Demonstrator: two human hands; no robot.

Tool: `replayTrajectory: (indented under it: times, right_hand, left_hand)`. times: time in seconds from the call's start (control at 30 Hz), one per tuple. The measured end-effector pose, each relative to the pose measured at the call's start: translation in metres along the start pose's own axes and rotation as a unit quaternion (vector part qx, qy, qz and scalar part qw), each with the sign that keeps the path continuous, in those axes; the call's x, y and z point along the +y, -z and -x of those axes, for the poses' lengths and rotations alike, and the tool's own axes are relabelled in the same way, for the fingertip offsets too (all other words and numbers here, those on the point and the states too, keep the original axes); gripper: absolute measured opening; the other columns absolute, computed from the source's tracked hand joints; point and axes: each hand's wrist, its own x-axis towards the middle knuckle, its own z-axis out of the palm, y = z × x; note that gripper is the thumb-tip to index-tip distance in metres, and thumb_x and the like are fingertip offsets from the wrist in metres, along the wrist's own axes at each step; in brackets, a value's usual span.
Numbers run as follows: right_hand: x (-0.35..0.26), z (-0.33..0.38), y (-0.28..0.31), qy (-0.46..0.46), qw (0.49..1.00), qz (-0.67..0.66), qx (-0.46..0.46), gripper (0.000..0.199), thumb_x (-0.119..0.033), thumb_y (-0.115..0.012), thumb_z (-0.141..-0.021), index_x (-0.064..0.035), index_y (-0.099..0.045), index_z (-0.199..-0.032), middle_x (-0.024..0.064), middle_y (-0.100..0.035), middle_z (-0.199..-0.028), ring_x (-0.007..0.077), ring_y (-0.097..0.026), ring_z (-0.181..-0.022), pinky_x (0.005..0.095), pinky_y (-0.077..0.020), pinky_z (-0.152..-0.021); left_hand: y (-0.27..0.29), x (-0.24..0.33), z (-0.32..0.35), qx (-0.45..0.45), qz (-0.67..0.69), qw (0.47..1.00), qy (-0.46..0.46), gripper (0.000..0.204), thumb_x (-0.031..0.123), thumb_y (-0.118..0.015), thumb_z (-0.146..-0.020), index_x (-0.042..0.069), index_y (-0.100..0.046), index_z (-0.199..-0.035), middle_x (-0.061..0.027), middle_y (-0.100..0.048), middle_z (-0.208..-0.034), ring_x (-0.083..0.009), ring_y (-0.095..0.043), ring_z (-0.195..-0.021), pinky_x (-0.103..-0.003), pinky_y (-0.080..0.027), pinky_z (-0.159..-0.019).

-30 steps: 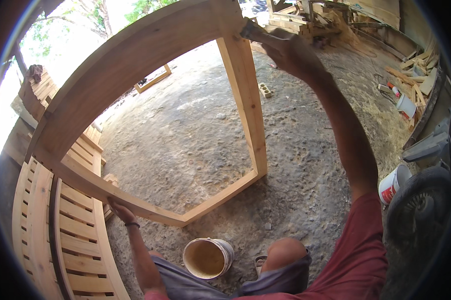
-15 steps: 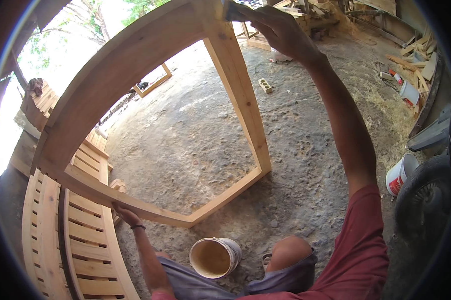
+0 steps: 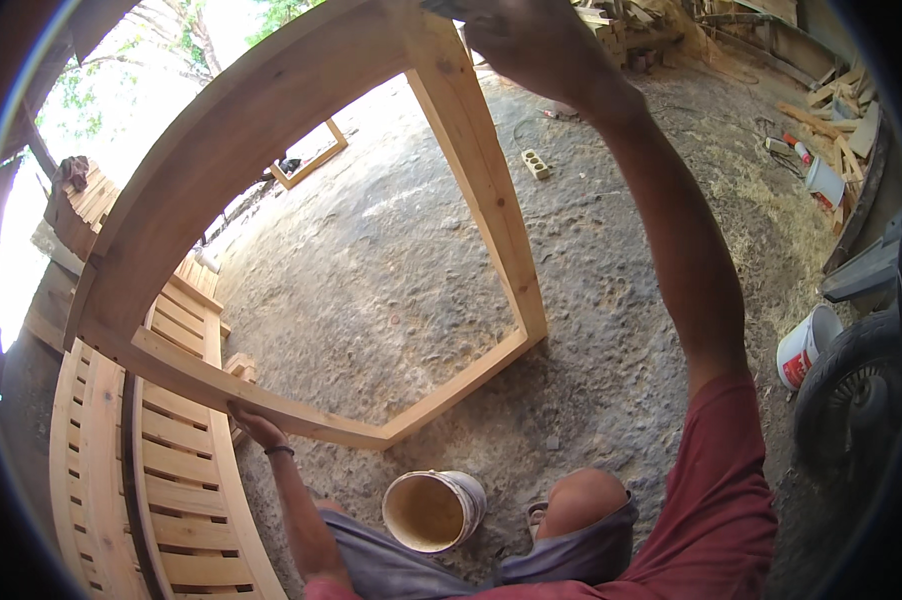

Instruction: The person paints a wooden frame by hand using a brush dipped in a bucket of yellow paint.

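A large pale wooden frame (image 3: 481, 190) stands upright on the dirt ground in front of me. My left hand (image 3: 254, 424) grips its lower rail from beneath, near the left. My right hand (image 3: 536, 45) is raised to the frame's top right corner, fingers closed over a dark flat object (image 3: 449, 8) pressed on the wood; the picture's top edge cuts most of that object off. A white bucket (image 3: 433, 510) with tan contents sits by my knee.
Slatted wooden panels (image 3: 171, 470) lie at the left. A second small frame (image 3: 309, 160) rests on the ground beyond. A red-and-white bucket (image 3: 806, 345) and a tyre (image 3: 851, 400) stand at the right. Scrap timber (image 3: 831, 120) is piled far right.
My right hand has slid left and upward along the frame's top right corner, toward the picture's top edge. My left hand keeps its hold on the lower rail.
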Motion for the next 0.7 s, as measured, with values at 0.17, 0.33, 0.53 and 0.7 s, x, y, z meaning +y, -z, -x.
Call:
replayTrajectory:
  times: [0.17,0.33,0.53,0.7]
  right_hand:
    - [-0.027,0.023,-0.020,0.040,0.993,0.113,0.022,0.027,-0.021,-0.057,-0.093,-0.0048,-0.062,-0.114,0.0114,-0.062,-0.061,0.0204,-0.062,-0.054,0.0353,-0.0527,-0.055]
    - [-0.008,0.030,-0.011,0.096,0.990,0.105,-0.012,0.025,-0.021,-0.058,-0.092,-0.0033,-0.064,-0.109,0.0098,-0.055,-0.052,0.0177,-0.056,-0.044,0.0334,-0.0458,-0.045]
    - [0.005,0.018,-0.017,0.106,0.985,0.139,0.000,0.030,-0.017,-0.058,-0.092,-0.0155,-0.062,-0.122,0.0091,-0.057,-0.062,0.0164,-0.055,-0.048,0.0331,-0.0455,-0.048]
    - [0.019,0.021,-0.019,0.202,0.970,0.129,0.044,0.030,-0.019,-0.056,-0.095,-0.0150,-0.061,-0.124,0.0124,-0.063,-0.074,0.0165,-0.060,-0.058,0.0335,-0.0497,-0.055]
  left_hand:
    - [-0.003,0.009,0.005,-0.004,0.036,0.999,0.016,0.072,0.052,-0.033,-0.096,0.000,-0.031,-0.145,-0.0187,-0.035,-0.145,-0.0307,-0.041,-0.129,-0.040,-0.034,-0.107]
    - [-0.003,0.009,0.004,-0.019,0.037,0.999,0.028,0.073,0.054,-0.032,-0.096,-0.001,-0.031,-0.144,-0.0199,-0.037,-0.143,-0.0306,-0.042,-0.128,-0.040,-0.035,-0.107]
    - [0.001,0.005,0.001,-0.027,0.051,0.997,0.043,0.073,0.053,-0.033,-0.096,-0.002,-0.029,-0.144,-0.0208,-0.037,-0.142,-0.0302,-0.042,-0.128,-0.039,-0.034,-0.107]
    - [-0.002,0.013,0.008,-0.001,0.019,1.000,0.024,0.073,0.052,-0.034,-0.096,-0.001,-0.028,-0.146,-0.0205,-0.037,-0.143,-0.0304,-0.041,-0.128,-0.039,-0.033,-0.108]
